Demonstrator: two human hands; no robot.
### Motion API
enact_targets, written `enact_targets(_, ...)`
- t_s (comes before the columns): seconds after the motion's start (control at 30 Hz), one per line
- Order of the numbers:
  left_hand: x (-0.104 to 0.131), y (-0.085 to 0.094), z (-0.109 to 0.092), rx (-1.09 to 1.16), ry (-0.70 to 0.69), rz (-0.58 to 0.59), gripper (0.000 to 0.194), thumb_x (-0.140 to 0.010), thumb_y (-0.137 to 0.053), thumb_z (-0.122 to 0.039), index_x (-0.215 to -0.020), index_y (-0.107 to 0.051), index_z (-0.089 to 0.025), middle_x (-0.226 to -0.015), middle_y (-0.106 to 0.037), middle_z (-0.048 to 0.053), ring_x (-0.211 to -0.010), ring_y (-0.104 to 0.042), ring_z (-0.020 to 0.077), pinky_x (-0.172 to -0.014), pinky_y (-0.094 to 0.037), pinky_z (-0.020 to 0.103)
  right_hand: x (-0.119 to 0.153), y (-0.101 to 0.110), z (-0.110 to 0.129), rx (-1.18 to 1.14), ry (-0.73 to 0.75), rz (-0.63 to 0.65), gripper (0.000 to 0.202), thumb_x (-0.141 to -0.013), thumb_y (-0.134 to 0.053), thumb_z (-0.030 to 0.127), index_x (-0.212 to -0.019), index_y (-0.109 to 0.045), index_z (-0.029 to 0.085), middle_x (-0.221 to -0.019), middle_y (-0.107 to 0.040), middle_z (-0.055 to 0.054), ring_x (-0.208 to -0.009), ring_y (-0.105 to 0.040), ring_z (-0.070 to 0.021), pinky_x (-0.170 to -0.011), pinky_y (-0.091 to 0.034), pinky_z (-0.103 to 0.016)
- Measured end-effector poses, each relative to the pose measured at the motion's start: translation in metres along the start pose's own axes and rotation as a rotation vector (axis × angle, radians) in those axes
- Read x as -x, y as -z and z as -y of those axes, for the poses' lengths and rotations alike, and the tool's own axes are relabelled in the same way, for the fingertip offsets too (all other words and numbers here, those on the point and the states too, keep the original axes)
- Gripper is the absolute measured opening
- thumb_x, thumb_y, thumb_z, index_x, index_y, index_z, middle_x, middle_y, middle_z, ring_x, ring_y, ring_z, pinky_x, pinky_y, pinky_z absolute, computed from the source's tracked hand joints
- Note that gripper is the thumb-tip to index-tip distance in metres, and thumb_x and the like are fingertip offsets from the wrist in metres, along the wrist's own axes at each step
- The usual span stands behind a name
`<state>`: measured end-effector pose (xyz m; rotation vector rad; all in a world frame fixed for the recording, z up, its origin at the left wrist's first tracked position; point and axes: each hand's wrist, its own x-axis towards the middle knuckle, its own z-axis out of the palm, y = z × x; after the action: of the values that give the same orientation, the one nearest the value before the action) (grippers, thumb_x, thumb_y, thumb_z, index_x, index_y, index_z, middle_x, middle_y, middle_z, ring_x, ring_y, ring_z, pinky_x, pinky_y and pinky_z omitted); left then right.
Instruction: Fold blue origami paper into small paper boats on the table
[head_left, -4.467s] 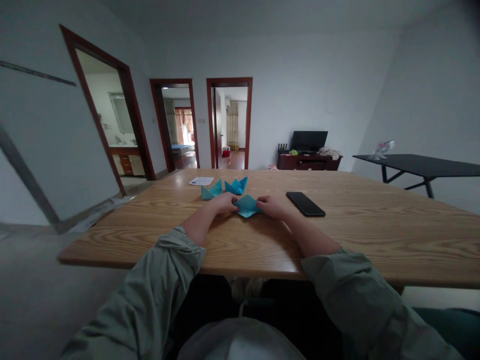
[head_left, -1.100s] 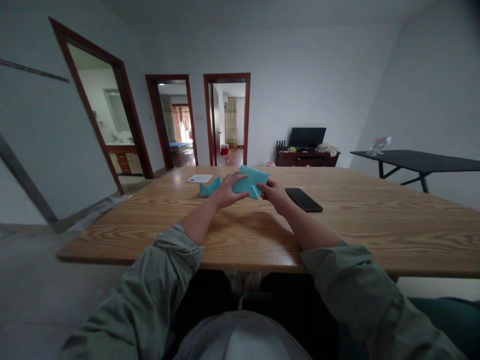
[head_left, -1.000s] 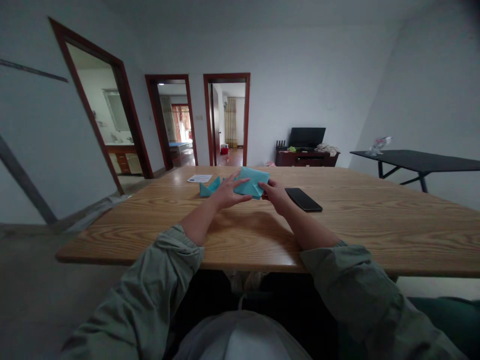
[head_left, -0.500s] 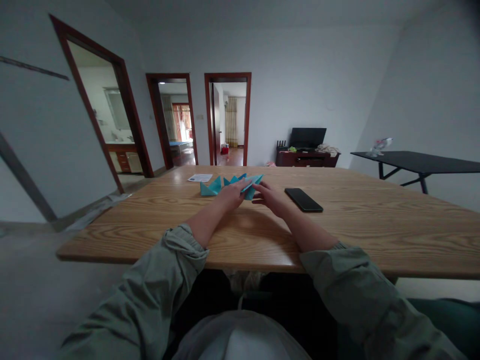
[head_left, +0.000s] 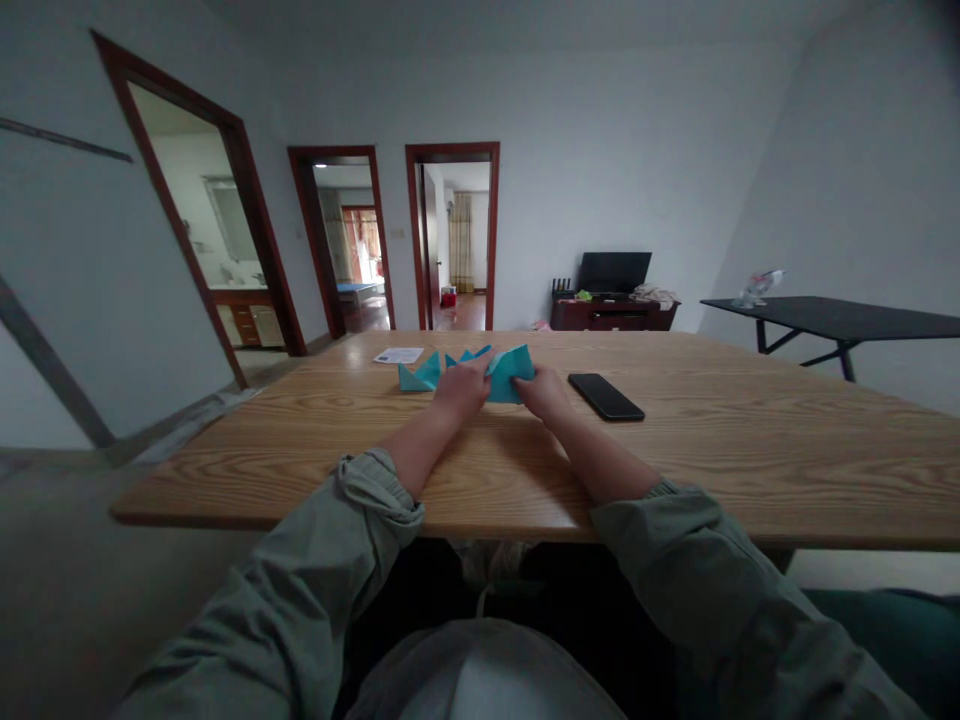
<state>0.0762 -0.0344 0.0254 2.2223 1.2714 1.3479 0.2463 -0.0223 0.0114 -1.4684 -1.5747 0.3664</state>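
A folded sheet of light blue paper is held up between my two hands over the wooden table. My left hand is closed on its left edge. At the right edge, my right hand pinches the same paper between thumb and fingers. A light blue folded paper piece stands on the table just left of my left hand. Behind that hand a darker blue folded piece with pointed tips shows in part; the rest of it is hidden.
A black phone lies right of my hands on the wooden table. A white printed card lies at the far left. Beyond stand a cabinet with a monitor and a black table at the right.
My right hand's fingers, spread beside the paper before, have closed on its right edge. The held paper has turned and shows a broader face towards me.
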Motion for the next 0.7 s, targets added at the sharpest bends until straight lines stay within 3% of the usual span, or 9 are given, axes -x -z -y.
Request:
enact_targets(0.17, -0.008, 0.009, 0.013, 0.126, 0.144, -0.141, 0.027, -0.083, -0.057, -0.037, -0.104, -0.066, -0.022, -0.093, -0.067, 0.01, -0.096, -0.063, 0.0283, -0.086, -0.045, 0.036, -0.01, 0.004, -0.016, -0.004, -0.041, -0.057, 0.01, -0.067, -0.06, 0.027, -0.073, -0.065, 0.021, -0.056, -0.062, -0.004, -0.058, -0.059, -0.0193, -0.057, -0.042, -0.028)
enact_targets(0.27, -0.012, 0.013, 0.02, 0.39, 0.221, -0.036, 0.027, -0.083, -0.056, -0.035, -0.105, -0.064, -0.02, -0.081, -0.065, 0.005, -0.064, -0.066, 0.0189, -0.063, -0.052, 0.03, -0.014, 0.004, -0.018, -0.093, -0.028, -0.072, 0.013, -0.067, -0.061, 0.026, -0.079, -0.064, 0.021, -0.06, -0.062, -0.003, -0.054, -0.057, -0.017, -0.054, -0.042, -0.027)
enact_targets(0.33, -0.014, 0.016, 0.022, 0.556, 0.273, 0.017, 0.031, -0.082, -0.055, -0.031, -0.111, -0.061, -0.02, -0.077, -0.063, 0.003, -0.054, -0.064, 0.015, -0.054, -0.052, 0.027, -0.016, 0.007, -0.017, -0.198, -0.031, -0.037, 0.024, -0.069, -0.06, 0.024, -0.092, -0.064, 0.021, -0.068, -0.064, -0.004, -0.051, -0.057, -0.0153, -0.051, -0.042, -0.026)
enact_targets(0.43, -0.015, 0.02, 0.022, 0.681, 0.325, 0.021, 0.035, -0.08, -0.055, -0.025, -0.114, -0.059, -0.018, -0.076, -0.064, 0.003, -0.056, -0.066, 0.0157, -0.053, -0.053, 0.028, -0.016, 0.013, -0.015, -0.29, -0.018, 0.029, 0.045, -0.072, -0.054, 0.021, -0.117, -0.059, 0.023, -0.081, -0.066, -0.005, -0.052, -0.059, -0.0152, -0.052, -0.044, -0.027)
enact_targets(0.5, -0.017, 0.021, 0.021, 0.722, 0.329, 0.015, 0.039, -0.079, -0.056, -0.023, -0.118, -0.056, -0.019, -0.078, -0.064, 0.003, -0.058, -0.066, 0.0162, -0.054, -0.054, 0.029, -0.013, 0.016, -0.014, -0.237, 0.055, 0.05, 0.056, -0.071, -0.054, 0.017, -0.127, -0.055, 0.025, -0.087, -0.067, -0.005, -0.061, -0.061, -0.0175, -0.061, -0.047, -0.03)
enact_targets(0.6, -0.018, 0.022, 0.021, 0.764, 0.32, -0.051, 0.047, -0.076, -0.063, -0.025, -0.122, -0.051, -0.022, -0.081, -0.064, 0.002, -0.057, -0.065, 0.0138, -0.056, -0.053, 0.027, -0.005, 0.019, -0.011, -0.066, 0.212, 0.05, 0.064, -0.067, -0.057, 0.01, -0.129, -0.056, 0.027, -0.098, -0.068, -0.006, -0.082, -0.061, -0.0233, -0.08, -0.045, -0.034)
enact_targets(0.7, -0.017, 0.022, 0.019, 0.777, 0.307, -0.08, 0.043, -0.074, -0.068, -0.04, -0.109, -0.058, -0.019, -0.081, -0.064, 0.002, -0.059, -0.062, 0.0107, -0.057, -0.05, 0.022, 0.005, 0.016, -0.001, 0.0, 0.316, 0.069, 0.056, -0.07, -0.056, 0.01, -0.123, -0.06, 0.027, -0.102, -0.068, -0.006, -0.093, -0.059, -0.0266, -0.086, -0.042, -0.035)
